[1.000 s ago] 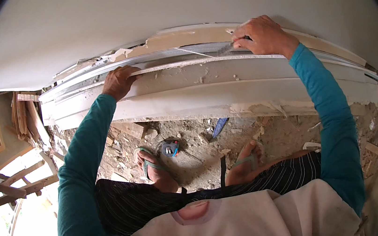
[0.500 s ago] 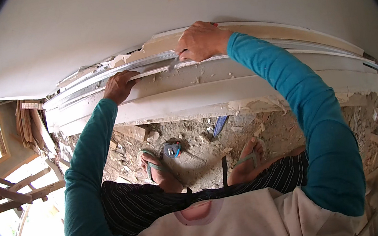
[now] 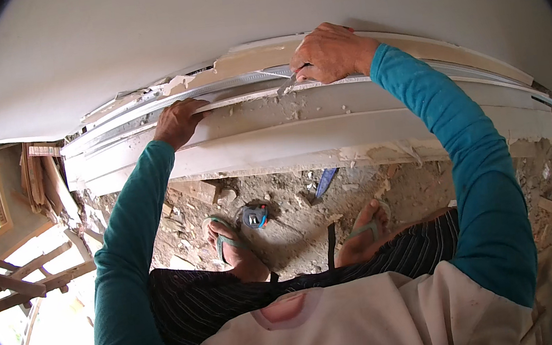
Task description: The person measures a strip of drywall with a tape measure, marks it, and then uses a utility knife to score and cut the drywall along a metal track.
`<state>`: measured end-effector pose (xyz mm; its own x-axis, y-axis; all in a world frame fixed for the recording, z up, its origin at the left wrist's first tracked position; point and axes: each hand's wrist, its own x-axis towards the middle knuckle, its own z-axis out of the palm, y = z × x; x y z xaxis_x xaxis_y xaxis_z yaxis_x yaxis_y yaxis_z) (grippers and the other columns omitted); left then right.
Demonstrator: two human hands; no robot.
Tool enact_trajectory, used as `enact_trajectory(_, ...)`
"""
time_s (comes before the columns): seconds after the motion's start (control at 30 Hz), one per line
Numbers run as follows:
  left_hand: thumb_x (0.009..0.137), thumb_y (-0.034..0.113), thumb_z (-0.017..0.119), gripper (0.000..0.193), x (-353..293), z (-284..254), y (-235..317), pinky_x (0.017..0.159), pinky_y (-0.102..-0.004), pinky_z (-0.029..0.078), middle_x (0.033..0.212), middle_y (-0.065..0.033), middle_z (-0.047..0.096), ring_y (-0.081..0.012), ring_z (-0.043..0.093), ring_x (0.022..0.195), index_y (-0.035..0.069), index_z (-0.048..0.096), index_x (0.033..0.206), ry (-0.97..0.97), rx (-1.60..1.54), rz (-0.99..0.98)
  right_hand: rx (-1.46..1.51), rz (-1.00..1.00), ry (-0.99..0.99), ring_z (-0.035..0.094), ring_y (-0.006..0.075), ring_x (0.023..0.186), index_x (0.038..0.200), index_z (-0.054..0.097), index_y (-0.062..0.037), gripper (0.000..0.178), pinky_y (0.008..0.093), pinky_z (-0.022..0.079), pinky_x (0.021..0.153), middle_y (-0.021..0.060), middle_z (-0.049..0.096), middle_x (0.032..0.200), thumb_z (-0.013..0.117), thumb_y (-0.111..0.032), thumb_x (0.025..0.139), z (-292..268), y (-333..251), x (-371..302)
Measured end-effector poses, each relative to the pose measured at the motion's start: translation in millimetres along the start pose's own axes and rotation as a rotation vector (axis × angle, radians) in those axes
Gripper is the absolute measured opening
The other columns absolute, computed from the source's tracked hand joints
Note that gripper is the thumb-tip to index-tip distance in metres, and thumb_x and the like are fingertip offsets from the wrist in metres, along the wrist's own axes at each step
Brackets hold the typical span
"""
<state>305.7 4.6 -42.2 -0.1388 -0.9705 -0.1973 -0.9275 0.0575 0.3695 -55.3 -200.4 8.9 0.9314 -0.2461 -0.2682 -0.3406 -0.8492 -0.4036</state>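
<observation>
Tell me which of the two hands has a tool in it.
The right hand, up on the top edge of the white moulding: a thin metal blade pokes out below its fingers. The left hand grips the moulding bare.

Two hands [image 3: 177, 121] [image 3: 329, 52] – one moulding [image 3: 325, 121] – one tape measure [image 3: 256, 216].
</observation>
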Motion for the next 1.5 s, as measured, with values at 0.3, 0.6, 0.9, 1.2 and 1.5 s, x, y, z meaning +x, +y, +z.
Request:
enact_trajectory(0.3,0.096,0.033,0.073,0.029,3.5,-2.1,2.4,0.094,-0.0451,0.055,0.115,-0.011,0.075,-0.0341,0.07,0.108,0.014,0.076,0.119,-0.022,0.034,-0.015,0.003,0.086,0.052,0.071,0.0306,0.096,0.104,0.081,-0.0163,0.027,0.0508,0.048,0.093,0.0073,0.078,0.096,0.066,-0.037,0.096,-3.7,19.1,-51.1)
enact_trajectory(0.6,0.093,0.024,0.075,0.026,6.8,-3.4,5.7,0.092,-0.0445,0.056,0.113,-0.0108,0.076,-0.0332,0.071,0.107,0.014,0.076,0.118,-0.057,0.026,-0.079,0.007,0.031,0.164,0.071,0.0333,0.093,0.104,0.079,-0.0147,0.027,0.0514,0.05,0.089,0.0089,0.077,0.093,0.068,-0.037,0.094,16.6,9.4,-21.5)
enact_trajectory(0.9,0.095,0.026,0.074,0.026,4.0,-3.6,7.5,0.091,-0.0442,0.056,0.114,-0.0093,0.076,-0.0328,0.072,0.106,0.015,0.077,0.118,-0.063,0.015,-0.108,0.144,0.086,0.096,0.071,0.0338,0.086,0.095,0.08,-0.0122,0.028,0.0455,0.053,0.084,0.0077,0.077,0.088,0.072,-0.039,0.091,2.1,35.5,-54.4)
enact_trajectory(1.2,0.094,0.026,0.075,0.028,6.2,-4.2,7.8,0.092,-0.045,0.056,0.115,-0.01,0.076,-0.0336,0.071,0.106,0.013,0.076,0.119,-0.066,0.02,-0.093,0.357,0.325,-0.061,0.057,0.0213,0.062,0.081,0.071,0.0039,0.065,0.0412,0.045,0.061,0.0098,0.062,0.066,0.085,-0.059,0.076,29.9,5.2,-6.0)
enact_trajectory(1.5,0.098,0.03,0.07,0.029,6.6,-3.2,-3.1,0.096,-0.0451,0.055,0.12,-0.013,0.074,-0.035,0.069,0.111,0.014,0.074,0.122,-0.091,0.029,-0.08,0.621,0.207,0.109,0.062,0.0198,0.071,0.09,0.071,0.0062,0.032,0.0374,0.048,0.068,0.009,0.066,0.073,0.082,-0.021,0.076,33.9,11.5,10.0)
